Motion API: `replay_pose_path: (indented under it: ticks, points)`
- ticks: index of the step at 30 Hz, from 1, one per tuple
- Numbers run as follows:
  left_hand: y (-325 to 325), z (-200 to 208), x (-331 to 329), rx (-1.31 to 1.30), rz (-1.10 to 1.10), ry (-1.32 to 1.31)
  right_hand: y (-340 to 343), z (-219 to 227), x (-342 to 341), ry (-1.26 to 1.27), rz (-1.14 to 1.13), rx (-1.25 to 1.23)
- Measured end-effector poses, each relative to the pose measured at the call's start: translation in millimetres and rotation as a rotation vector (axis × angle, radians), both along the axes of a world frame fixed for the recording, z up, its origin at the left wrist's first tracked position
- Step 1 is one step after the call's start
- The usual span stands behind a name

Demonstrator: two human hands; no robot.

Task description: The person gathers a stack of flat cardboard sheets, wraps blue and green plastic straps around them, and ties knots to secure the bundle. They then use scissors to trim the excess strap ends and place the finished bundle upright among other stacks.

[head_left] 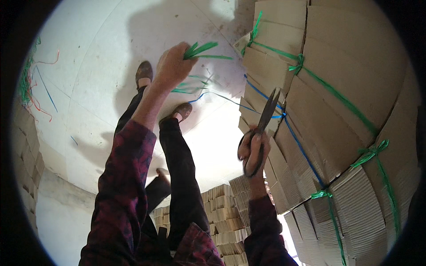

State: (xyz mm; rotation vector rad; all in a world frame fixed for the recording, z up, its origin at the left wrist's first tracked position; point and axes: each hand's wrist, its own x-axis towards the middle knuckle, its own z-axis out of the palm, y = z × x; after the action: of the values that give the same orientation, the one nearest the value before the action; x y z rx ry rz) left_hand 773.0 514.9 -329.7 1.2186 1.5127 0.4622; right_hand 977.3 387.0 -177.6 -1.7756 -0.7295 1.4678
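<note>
My left hand [176,63] is closed around green plastic twine [205,49], whose loose ends stick out to the right past my fingers. Some more green strands below it are smeared by motion. In my right hand [256,148] is a pair of dark scissors [269,111], points upward, the blades slightly apart near a knotted blue twine [283,115]. That twine runs across a stack of flat brown cardboard [306,115] on the right. Several green ties [339,98] also bind the cardboard, knotted at its edges.
Tangled green and red twine scraps [27,84] lie at the far left. Stacks of folded cardboard [224,208] stand near the bottom, with another stack [24,146] at the left edge. My shoes [181,113] rest on a pale floor [88,88].
</note>
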Motion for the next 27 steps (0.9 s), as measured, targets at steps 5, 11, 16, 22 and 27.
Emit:
replay_pose_path:
  ticks: [5, 11, 16, 22, 27]
  points:
    - [-51, 11, 71, -0.067, -0.128, 0.149, -86, 24, -2, -0.113, -0.051, -0.193]
    - [-82, 30, 171, 0.161, 0.146, -0.196, -113, 59, 0, -0.335, 0.096, -0.244]
    - [-79, 38, 171, -0.263, 0.005, -0.456, -117, 65, 7, -0.314, 0.037, -0.246]
    - [-81, 48, 114, -0.788, 0.052, -1.210, -105, 40, 34, -0.155, 0.044, -0.141]
    - [-54, 72, 91, -0.613, -0.026, -0.924, -68, 8, 51, -0.073, 0.095, -0.107]
